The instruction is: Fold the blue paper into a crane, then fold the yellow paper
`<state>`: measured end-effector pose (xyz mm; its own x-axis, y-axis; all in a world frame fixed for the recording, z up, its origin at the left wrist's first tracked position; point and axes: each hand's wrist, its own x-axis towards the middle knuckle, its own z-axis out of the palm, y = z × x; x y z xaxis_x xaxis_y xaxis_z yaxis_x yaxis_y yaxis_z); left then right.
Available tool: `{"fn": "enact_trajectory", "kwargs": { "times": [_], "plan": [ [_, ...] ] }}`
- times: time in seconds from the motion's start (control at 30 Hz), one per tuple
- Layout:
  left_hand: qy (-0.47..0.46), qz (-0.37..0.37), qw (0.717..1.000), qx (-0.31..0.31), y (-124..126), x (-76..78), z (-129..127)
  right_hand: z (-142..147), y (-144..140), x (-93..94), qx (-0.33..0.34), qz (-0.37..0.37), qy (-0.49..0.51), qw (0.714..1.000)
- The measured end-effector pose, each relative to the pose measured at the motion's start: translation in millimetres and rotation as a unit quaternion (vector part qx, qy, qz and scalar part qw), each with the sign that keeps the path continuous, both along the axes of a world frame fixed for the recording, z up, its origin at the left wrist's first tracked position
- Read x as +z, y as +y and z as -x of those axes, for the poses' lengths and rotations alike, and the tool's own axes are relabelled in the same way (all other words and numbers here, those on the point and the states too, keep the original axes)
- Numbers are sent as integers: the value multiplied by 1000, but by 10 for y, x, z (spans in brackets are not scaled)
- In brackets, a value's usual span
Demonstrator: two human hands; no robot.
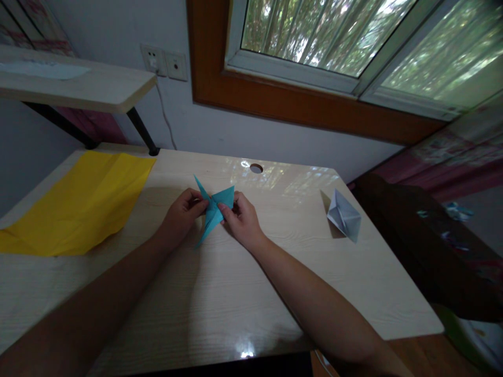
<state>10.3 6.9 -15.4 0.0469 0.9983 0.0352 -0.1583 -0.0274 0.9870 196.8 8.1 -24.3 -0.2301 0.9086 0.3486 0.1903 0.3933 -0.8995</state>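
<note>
A folded teal paper figure [214, 209] with pointed flaps is held just above the light wooden desk [220, 293], near its middle. My left hand [181, 215] pinches its left side with fingertips. My right hand [241, 219] pinches its right side, thumb on top of the paper. One point of the figure sticks up toward the wall and a longer point hangs down toward me between my hands.
A large creased yellow paper sheet [80, 204] lies on the desk's left part. A white folded paper boat [345, 215] stands at the right. A cable hole [256, 168] is near the far edge. A raised shelf [78, 84] stands at the back left; dark furniture [424, 241] is beyond the right edge.
</note>
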Motion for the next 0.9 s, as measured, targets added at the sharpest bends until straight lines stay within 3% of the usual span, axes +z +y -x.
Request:
{"fn": "enact_trajectory", "kwargs": {
  "times": [0.5,0.73,0.9],
  "plan": [
    [32,5,999,0,0,24,-22,-19,9,16,-2,-23,-16,1000],
    [36,-6,999,39,22,24,-11,-28,33,104,48,-117,-21,992],
    [36,-16,998,43,23,-6,12,-48,25,130,75,-103,-18,992]
  ]
}}
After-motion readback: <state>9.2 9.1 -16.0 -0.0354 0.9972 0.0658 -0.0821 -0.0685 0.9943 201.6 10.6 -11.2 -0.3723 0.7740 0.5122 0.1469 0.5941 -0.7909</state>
